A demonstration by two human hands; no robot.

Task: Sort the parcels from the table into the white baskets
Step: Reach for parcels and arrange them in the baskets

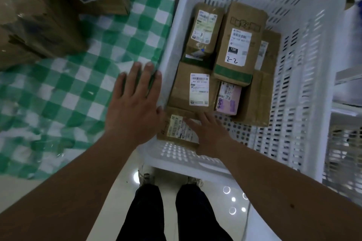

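Head view: right hand [207, 133], fingers straight, presses a small labelled cardboard parcel [177, 129] flat at the near left corner of the white basket [305, 88], just beside the other stacked parcels [197, 90]. Left hand [133, 101] lies spread on the basket's left rim beside the green checked tablecloth [58, 92]. Best practice: seat the parcel level, label up, before lifting the fingers away.

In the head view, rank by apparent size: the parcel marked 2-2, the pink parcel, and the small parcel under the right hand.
1. Parcel marked 2-2, clearly the largest.
2 and 3. Pink parcel and small parcel look alike; the right hand covers part of the small one, so no ranking.
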